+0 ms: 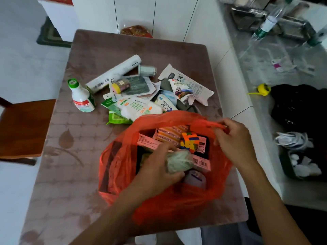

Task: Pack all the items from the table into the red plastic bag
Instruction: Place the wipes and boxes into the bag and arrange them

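The red plastic bag [123,167] stands open on the near half of the table [67,156]. Inside it lie pink boxes [169,133], a colourful puzzle cube [189,141] and a pale lilac item [195,177]. My left hand [157,168] is inside the bag's mouth and grips a pale green soft packet [178,160]. My right hand [233,138] pinches the bag's right handle [210,123] and holds it up. Beyond the bag a pile remains: a white bottle with a green cap [80,96], a long white roll [113,74], a cotton swab pack [139,107], green wipe packs [117,118] and snack wrappers [185,84].
A wooden chair [23,128] stands at the table's left side. On the right runs a counter [283,59] with a clear bottle [269,23], a yellow tool [262,89], a black bag [300,106] and a tray of white bits [300,163].
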Demonstrator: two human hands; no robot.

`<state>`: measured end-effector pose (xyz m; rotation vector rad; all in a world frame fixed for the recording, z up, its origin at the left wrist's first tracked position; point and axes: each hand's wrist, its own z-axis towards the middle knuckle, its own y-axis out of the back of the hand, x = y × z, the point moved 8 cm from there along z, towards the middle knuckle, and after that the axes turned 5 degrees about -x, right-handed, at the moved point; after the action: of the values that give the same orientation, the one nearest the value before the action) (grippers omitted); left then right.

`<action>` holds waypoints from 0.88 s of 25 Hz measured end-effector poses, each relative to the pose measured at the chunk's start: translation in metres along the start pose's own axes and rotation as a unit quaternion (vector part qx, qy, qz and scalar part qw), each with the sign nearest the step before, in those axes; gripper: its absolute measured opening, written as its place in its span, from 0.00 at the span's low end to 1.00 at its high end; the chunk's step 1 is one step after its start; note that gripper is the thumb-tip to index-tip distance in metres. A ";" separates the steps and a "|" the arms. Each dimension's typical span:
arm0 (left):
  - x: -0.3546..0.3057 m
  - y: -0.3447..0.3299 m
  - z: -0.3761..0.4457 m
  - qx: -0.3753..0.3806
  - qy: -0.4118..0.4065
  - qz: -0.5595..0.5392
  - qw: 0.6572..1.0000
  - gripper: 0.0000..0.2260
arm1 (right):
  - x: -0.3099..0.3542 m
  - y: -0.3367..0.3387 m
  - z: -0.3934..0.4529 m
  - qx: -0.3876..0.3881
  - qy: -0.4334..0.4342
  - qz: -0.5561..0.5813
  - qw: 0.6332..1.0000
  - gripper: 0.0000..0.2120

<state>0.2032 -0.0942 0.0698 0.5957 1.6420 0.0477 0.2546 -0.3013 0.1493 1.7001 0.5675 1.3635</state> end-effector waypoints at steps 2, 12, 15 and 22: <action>0.031 -0.034 0.008 0.002 -0.041 0.220 0.975 0.28 | -0.001 -0.015 -0.004 0.071 -0.070 0.142 0.985 0.07; -0.027 0.010 0.002 -0.136 -0.145 0.206 0.958 0.21 | 0.012 0.003 -0.017 -0.079 0.003 0.189 0.979 0.21; -0.020 0.111 0.026 -0.394 -0.043 0.059 0.916 0.09 | 0.029 -0.004 -0.006 -0.067 0.143 0.159 0.975 0.09; 0.137 0.099 0.165 0.032 0.139 0.424 0.894 0.32 | 0.021 -0.067 -0.012 0.195 0.328 -0.019 0.924 0.36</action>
<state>0.3863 -0.0040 -0.0481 1.3730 1.5371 0.7494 0.2606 -0.2457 0.1053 1.4815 1.3173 1.8885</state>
